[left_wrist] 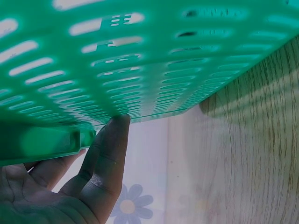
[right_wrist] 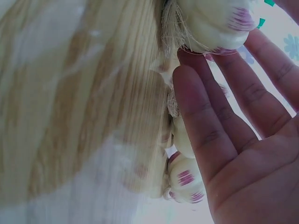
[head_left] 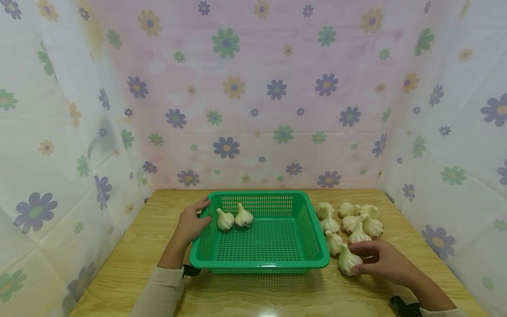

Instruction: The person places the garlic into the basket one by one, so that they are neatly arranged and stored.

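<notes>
A green plastic basket with slotted walls stands on the table, two garlic bulbs lying in its back left part. My left hand holds the basket's left rim; in the left wrist view its fingers reach under the rim against the slotted wall. To the right of the basket, my right hand pinches the nearest garlic bulb between thumb and fingers. That bulb shows at the top of the right wrist view, with the fingertips against its underside.
Several more garlic bulbs lie grouped on the table right of the basket, close to the right hand. The wood-grain table is bordered by flowered cloth at the back and both sides.
</notes>
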Available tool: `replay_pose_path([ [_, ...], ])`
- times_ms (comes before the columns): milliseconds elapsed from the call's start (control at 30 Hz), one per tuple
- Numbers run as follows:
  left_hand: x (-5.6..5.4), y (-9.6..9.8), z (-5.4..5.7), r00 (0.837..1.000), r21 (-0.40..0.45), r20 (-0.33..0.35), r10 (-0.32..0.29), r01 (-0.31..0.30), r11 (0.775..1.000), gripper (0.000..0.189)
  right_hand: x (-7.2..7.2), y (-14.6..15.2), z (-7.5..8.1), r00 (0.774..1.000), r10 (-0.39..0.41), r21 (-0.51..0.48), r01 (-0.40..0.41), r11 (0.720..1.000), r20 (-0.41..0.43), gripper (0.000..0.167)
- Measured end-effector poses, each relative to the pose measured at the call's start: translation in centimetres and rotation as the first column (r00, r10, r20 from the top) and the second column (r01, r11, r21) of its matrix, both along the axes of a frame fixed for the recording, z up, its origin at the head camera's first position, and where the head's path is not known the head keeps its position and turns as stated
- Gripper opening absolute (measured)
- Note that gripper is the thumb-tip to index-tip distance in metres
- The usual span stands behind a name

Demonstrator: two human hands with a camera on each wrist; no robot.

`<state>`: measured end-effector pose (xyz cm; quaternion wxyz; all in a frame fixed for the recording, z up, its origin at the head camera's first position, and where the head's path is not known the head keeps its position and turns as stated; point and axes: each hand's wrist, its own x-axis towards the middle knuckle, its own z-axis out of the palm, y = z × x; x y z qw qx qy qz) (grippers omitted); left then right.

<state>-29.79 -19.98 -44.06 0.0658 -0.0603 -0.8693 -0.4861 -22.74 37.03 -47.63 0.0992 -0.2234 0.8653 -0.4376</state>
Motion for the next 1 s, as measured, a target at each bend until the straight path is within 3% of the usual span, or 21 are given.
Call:
replay_pose_path([
  [700,-0.1,0.0,0.1,1.0,-0.001,0.003,0.001,-0.001,1.0,0.061,0.4,-0.1,1.5,0.999,-0.036,0.011,0.036,0.999,0.0,0.044],
  [1000,-0.1,0.0,0.1,1.0,-0.011,0.007,0.008,-0.008,1.0,0.061,0.4,-0.3,2.5,0.997,-0.042,0.043,0.045,0.998,-0.066,0.047],
])
